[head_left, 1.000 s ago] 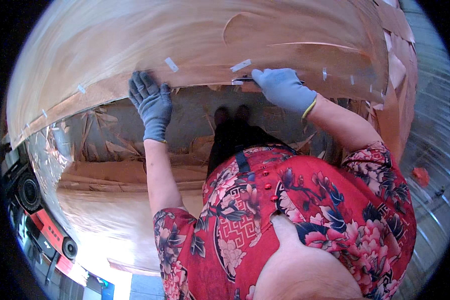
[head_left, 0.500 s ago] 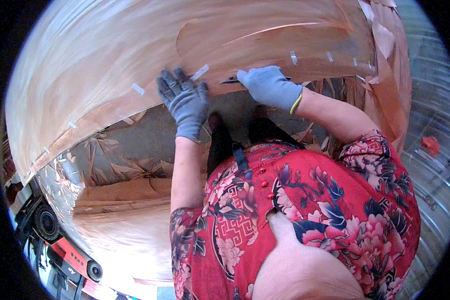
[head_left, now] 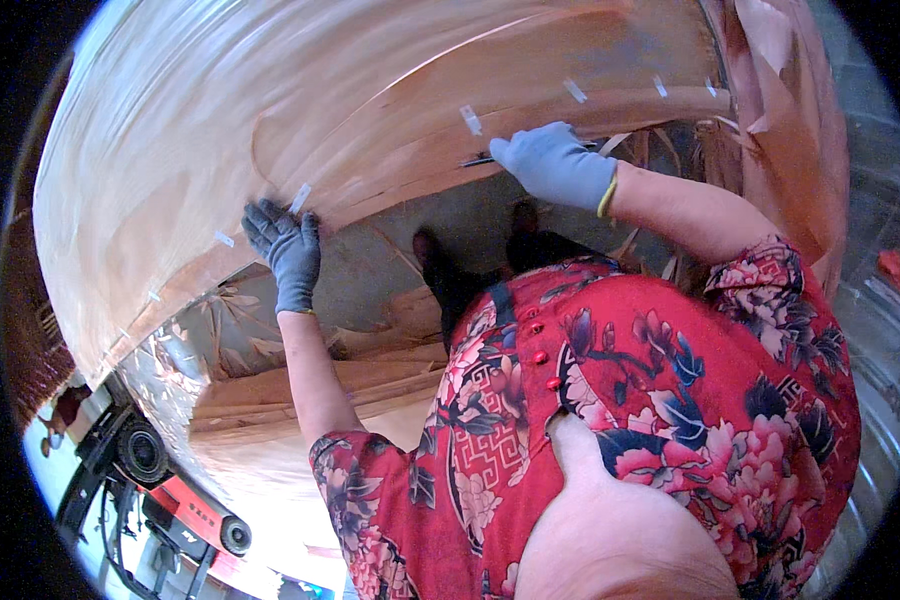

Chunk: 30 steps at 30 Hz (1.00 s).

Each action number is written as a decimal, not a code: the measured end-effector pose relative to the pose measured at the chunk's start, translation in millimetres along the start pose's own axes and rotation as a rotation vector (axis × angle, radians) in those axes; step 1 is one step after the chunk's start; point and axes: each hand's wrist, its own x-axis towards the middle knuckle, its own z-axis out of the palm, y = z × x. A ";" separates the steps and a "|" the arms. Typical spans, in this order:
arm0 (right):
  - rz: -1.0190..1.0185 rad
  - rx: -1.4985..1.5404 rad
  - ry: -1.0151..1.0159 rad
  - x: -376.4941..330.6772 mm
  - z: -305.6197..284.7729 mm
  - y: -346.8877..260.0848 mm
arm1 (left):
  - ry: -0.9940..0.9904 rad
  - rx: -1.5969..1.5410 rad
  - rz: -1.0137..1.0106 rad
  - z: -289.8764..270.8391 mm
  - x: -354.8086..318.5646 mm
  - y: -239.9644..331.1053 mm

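A large, pale brown sheet of wood veneer (head_left: 200, 130) lies before me, with short whitish tape strips (head_left: 301, 198) along its near side. My left hand (head_left: 288, 255), in a grey glove, rests flat on the near edge of the sheet, fingers apart, beside one strip. Farther right, my right hand (head_left: 558, 168), gloved in light grey with a yellow cuff, is closed around a slim dark tool (head_left: 477, 161) at the same edge. The tool's thin end points left; its dark other end shows right of the hand. Its exact kind is hidden by my fingers.
Torn veneer scraps (head_left: 230, 310) litter the floor below the edge. A veneer stack (head_left: 270, 405) lies at lower left, near a red and black wheeled machine (head_left: 185, 505). More brown sheets (head_left: 785, 130) hang at the right, beside ridged translucent sheeting (head_left: 875, 400).
The view has shifted, and the sheet sits farther left in it. My right hand has slid right along the edge with the tool, past a tape strip. My left hand stays beside the same strip.
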 end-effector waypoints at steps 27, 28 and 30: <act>-0.248 0.090 0.076 75.6 -36.9 -55.6 | 0.184 -1.666 -1.294 -31.4 -39.0 -3.1; -0.239 0.076 0.114 80.0 -35.1 -57.8 | 0.053 -1.758 -1.328 -41.9 -32.7 24.9; -0.322 0.105 0.083 87.6 -40.1 -67.0 | -0.217 -2.313 -1.227 -32.8 -36.8 40.7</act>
